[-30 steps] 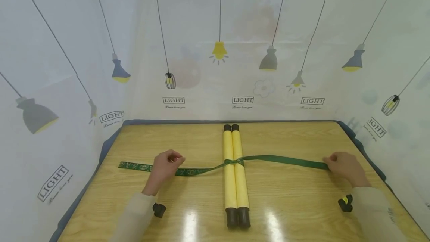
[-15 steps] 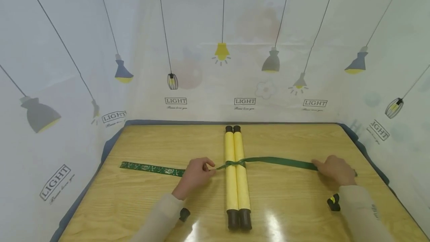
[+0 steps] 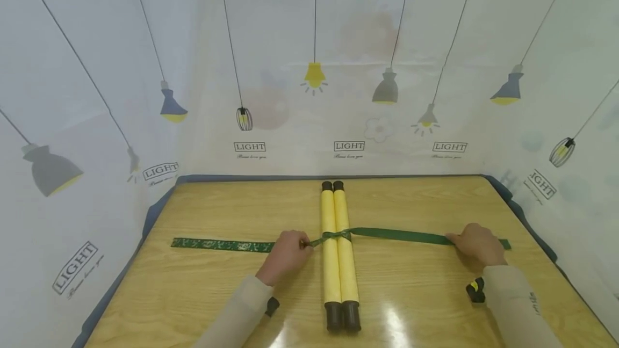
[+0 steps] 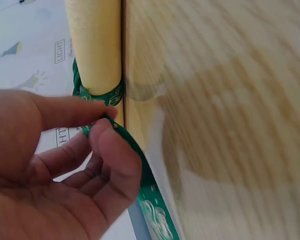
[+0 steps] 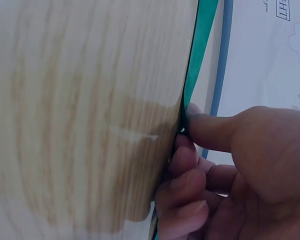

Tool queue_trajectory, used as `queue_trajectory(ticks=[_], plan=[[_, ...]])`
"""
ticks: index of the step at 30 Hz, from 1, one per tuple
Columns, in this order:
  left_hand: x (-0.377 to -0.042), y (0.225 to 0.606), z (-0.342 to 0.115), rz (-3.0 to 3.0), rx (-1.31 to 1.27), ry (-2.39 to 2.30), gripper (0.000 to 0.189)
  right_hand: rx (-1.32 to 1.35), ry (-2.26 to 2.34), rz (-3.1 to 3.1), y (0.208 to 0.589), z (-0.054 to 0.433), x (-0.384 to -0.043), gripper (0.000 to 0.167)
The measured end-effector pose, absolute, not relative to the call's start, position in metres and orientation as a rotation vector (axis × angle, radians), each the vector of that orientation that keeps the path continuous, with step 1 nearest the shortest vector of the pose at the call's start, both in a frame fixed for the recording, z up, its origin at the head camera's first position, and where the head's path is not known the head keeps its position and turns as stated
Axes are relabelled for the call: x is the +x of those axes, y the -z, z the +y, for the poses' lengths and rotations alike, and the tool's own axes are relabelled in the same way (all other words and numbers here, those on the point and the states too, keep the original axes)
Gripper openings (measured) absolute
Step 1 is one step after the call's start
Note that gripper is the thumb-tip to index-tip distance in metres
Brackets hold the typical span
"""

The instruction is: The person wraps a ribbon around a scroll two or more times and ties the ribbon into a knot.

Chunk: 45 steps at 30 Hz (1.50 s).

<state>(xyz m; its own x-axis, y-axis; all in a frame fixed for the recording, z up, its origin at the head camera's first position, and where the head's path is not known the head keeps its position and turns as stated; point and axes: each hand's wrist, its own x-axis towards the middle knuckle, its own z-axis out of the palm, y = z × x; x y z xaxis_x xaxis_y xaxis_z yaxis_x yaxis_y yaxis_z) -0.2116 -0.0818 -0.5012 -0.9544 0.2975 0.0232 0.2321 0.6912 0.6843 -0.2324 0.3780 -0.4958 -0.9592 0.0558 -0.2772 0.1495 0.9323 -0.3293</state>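
Two yellow rods with dark end caps, the left rod (image 3: 330,267) and the right rod (image 3: 348,273), lie side by side on the table. A green ribbon (image 3: 396,235) with a pale printed pattern is wrapped around both at about mid-length, its two ends stretching left and right. Close beside the left rod, my left hand (image 3: 287,256) pinches the ribbon between thumb and index finger, also seen in the left wrist view. Out to the right, my right hand (image 3: 479,246) pinches the other ribbon end between thumb and fingers. A short tail sticks out past that hand.
The wooden table (image 3: 232,203) reaches back to a white wall sheet (image 3: 290,176) printed with hanging lamps. Blue cloth (image 3: 157,208) shows along the table's edges. Black wrist devices sit under both sleeves.
My left hand has moved right along the ribbon, up close to the rods, and pinches it there. My right hand has shifted slightly left, leaving a ribbon tail beyond it.
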Motion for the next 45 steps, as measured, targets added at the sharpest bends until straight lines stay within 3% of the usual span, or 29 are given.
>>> queue_trajectory(ticks=[9, 13, 16, 24, 45], plan=[[-0.218, 0.496, -0.082, 2.768, 0.497, -1.350, 0.007, 0.049, 0.578, 2.885, 0.495, 0.381, -0.232, 0.043], [-0.220, 0.496, -0.079, 2.805, 0.524, -1.462, 0.017, 0.032, 0.626, 2.939, 0.497, 0.378, -0.235, 0.033], [-0.220, 0.497, -0.076, 2.763, 0.492, -1.593, 0.022, 0.040, 0.669, 2.978, 0.498, 0.376, -0.237, 0.034], [-0.219, 0.496, -0.069, 2.694, 0.473, -1.672, 0.007, -0.030, 0.780, 3.048, 0.495, 0.359, -0.239, 0.048], [-0.224, 0.486, -0.065, 2.725, 0.547, -1.550, 0.005, -0.349, 1.028, 2.998, 0.471, 0.297, -0.259, 0.031]])
